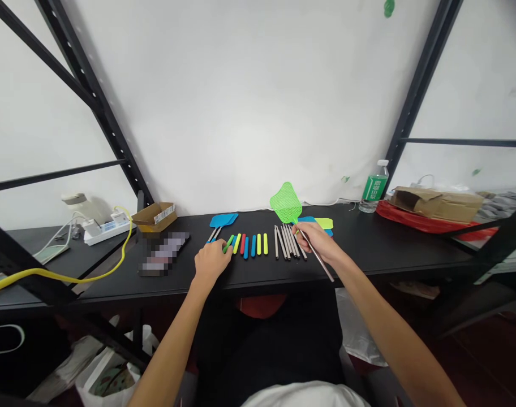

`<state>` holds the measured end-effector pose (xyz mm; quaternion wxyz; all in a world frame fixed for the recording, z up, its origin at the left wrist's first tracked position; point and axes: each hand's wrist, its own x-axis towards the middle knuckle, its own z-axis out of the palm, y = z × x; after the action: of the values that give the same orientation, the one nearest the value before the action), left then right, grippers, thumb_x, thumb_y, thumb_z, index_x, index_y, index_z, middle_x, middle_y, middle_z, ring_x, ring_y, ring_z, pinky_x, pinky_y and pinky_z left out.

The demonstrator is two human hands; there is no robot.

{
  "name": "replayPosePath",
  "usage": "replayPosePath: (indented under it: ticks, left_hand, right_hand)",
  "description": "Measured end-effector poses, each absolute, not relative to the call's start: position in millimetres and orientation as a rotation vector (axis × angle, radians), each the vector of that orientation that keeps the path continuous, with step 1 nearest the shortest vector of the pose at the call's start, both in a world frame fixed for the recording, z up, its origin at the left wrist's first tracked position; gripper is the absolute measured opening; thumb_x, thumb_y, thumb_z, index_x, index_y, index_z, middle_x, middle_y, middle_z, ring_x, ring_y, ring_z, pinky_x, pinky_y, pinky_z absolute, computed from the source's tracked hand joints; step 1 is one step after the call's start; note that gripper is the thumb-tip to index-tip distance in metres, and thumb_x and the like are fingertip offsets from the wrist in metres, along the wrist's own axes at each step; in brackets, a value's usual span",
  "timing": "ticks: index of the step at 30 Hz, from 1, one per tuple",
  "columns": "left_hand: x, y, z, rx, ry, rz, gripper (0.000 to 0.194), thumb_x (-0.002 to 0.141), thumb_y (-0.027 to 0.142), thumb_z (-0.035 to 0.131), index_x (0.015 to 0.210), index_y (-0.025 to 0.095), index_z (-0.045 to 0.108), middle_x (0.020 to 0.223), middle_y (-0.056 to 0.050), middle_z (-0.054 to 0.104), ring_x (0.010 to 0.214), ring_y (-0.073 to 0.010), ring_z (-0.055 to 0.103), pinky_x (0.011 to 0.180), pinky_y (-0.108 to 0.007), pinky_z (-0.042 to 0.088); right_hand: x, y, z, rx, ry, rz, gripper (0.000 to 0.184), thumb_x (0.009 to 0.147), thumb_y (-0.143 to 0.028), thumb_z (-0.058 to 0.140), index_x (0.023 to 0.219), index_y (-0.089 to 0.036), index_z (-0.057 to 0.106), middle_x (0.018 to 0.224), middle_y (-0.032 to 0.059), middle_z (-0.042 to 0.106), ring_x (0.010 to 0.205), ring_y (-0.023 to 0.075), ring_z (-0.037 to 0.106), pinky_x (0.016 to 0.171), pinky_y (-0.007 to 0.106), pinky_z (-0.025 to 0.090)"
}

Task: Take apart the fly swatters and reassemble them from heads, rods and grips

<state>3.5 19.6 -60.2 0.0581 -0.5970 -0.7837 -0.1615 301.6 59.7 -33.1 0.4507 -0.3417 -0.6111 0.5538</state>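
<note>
My right hand [319,240] grips a green fly swatter [287,203], its mesh head up and its thin metal rod slanting down toward me past the table edge. On the table at left, my left hand [211,261] is closed on a green handle tube [228,243]. Beside it runs a row of several handle tubes, among them a red tube [243,244], a blue tube [253,245] and a yellow tube [265,243]. Several bare metal rods [286,243] lie left of my right hand. Blue fly swatters [223,220] rest behind my left hand. A yellow-green swatter head [325,223] lies behind my right hand, over blue ones.
A phone [165,254] and a small open cardboard box [156,216] are at left, near a power strip [109,230] and a yellow cable [123,251]. A water bottle [374,187] stands at back right, beside a flattened carton [436,202]. Black shelf posts flank the table.
</note>
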Motion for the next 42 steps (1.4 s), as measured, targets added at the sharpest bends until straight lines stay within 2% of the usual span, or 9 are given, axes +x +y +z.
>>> replayPosePath:
  ticks: [3,8,13,19,23,32,37,40,42]
  left_hand:
    - [2.3,20.0,-62.0,-1.822,-2.369,-0.54,0.038,0.089,0.046,0.049,0.112,0.024,0.07,0.107,-0.014,0.072,0.099,-0.0353,0.067,0.079,-0.039,0.049]
    - [2.4,18.4,-58.2,-1.807,-2.348,-0.639,0.038,0.089,0.044,0.049,0.112,0.023,0.071,0.117,-0.014,0.068,0.098,-0.0339,0.066,0.076,-0.037,0.048]
    - [12.2,13.0,-40.7,-2.003,-2.204,-1.032,0.036,0.09,0.045,0.05,0.101,0.022,0.075,0.086,-0.006,0.072,0.085,-0.0244,0.066,0.073,-0.03,0.045]
    - [45.3,1.6,-27.5,-2.594,-1.9,-1.781,0.041,0.087,0.05,0.058,0.102,0.014,0.072,0.083,-0.006,0.069,0.062,-0.0137,0.055,0.056,-0.025,0.041]
    - [65.0,-4.3,-29.3,-2.749,-1.761,-2.019,0.042,0.088,0.053,0.059,0.072,0.015,0.064,0.056,0.002,0.051,0.051,-0.0091,0.042,0.052,-0.023,0.033]
    - [71.5,-9.3,-31.8,-2.497,-1.782,-2.053,0.046,0.088,0.052,0.06,0.059,0.016,0.06,0.049,0.004,0.043,0.048,-0.0094,0.038,0.05,-0.025,0.029]
    - [75.0,-14.6,-24.2,-2.362,-1.709,-2.184,0.041,0.086,0.046,0.063,0.059,0.016,0.063,0.048,0.003,0.046,0.048,-0.0093,0.042,0.05,-0.024,0.033]
    - [51.9,-13.4,-7.2,-1.873,-1.609,-2.538,0.037,0.084,0.043,0.065,0.058,0.016,0.06,0.048,0.003,0.048,0.044,-0.0078,0.041,0.044,-0.023,0.031]
    - [28.7,-12.3,6.4,-1.422,-1.447,-2.686,0.035,0.078,0.038,0.07,0.056,0.016,0.056,0.05,0.003,0.051,0.043,-0.0067,0.04,0.042,-0.022,0.029]
  right_hand:
    - [299.2,60.1,-33.5,-0.805,-1.413,1.442,0.024,0.08,-0.041,0.059,0.079,-0.018,0.056,0.055,-0.0054,0.045,0.04,0.0066,0.035,0.037,0.02,0.023]
    - [297.1,61.6,-32.4,-0.72,-1.246,1.51,0.028,0.077,-0.043,0.065,0.076,-0.018,0.052,0.055,-0.0105,0.03,0.04,0.0029,0.014,0.037,0.018,0.009]
    - [287.7,47.8,-29.1,-0.678,-1.292,1.582,0.031,0.081,-0.043,0.063,0.07,-0.02,0.044,0.056,-0.0108,0.023,0.042,0.0037,0.01,0.037,0.019,0.005]
    - [261.3,22.7,-30.7,-0.576,-1.349,1.752,0.037,0.085,-0.047,0.06,0.069,-0.021,0.039,0.056,-0.0111,0.019,0.044,0.0045,0.007,0.037,0.018,0.004]
    - [246.5,11.3,-34.9,-0.552,-1.374,1.855,0.039,0.086,-0.05,0.059,0.069,-0.022,0.038,0.056,-0.0115,0.018,0.044,0.0048,0.005,0.037,0.018,0.004]
    - [237.2,9.8,-44.3,-0.589,-1.476,1.771,0.045,0.086,-0.058,0.056,0.069,-0.023,0.036,0.055,-0.0116,0.019,0.043,0.0053,0.007,0.037,0.019,0.007]
    - [241.1,10.1,-44.6,-0.612,-1.735,1.356,0.043,0.093,-0.057,0.047,0.069,-0.022,0.041,0.056,-0.0066,0.031,0.047,0.0082,0.023,0.041,0.021,0.018]
    - [249.5,15.9,-44.4,-0.689,-1.8,1.067,0.043,0.093,-0.051,0.048,0.063,-0.02,0.042,0.059,-0.0026,0.038,0.053,0.01,0.032,0.045,0.023,0.021]
    - [257.8,26.2,-42.4,-0.757,-1.661,1.155,0.039,0.091,-0.048,0.05,0.064,-0.021,0.041,0.056,-0.0048,0.033,0.049,0.0091,0.027,0.043,0.022,0.017]
